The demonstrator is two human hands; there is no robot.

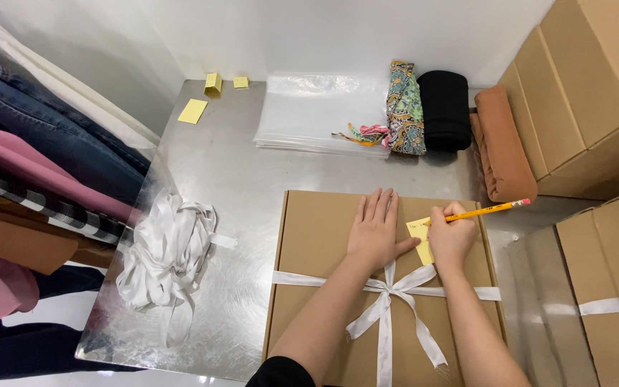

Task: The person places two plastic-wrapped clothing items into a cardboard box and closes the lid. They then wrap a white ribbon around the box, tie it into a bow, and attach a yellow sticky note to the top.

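While right hand (pixel 453 240) pencils note (pixel 420 240), ribbon heap (pixel 162 254) leftward, scarves (pixel 424 107) behind

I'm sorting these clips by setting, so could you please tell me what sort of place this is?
Probably a clothing packing station: a ribboned cardboard box on a metal table, folded fabrics beside clear bags, stacked cartons.

Yellow pencil (pixel 487 211) w/ pink eraser: held in the right grip (pixel 453 236), tilted, eraser end up-right, tip on the sticky note (pixel 420 239). Note: small, pale yellow, lies flat on the box lid, partly hidden by the grip. Flat brown cardboard box (pixel 317 236): shut, on the worktop, white ribbon (pixel 388 301) tied across w/ bow at centre. Left grip (pixel 374 233) flat on lid, beside the note.
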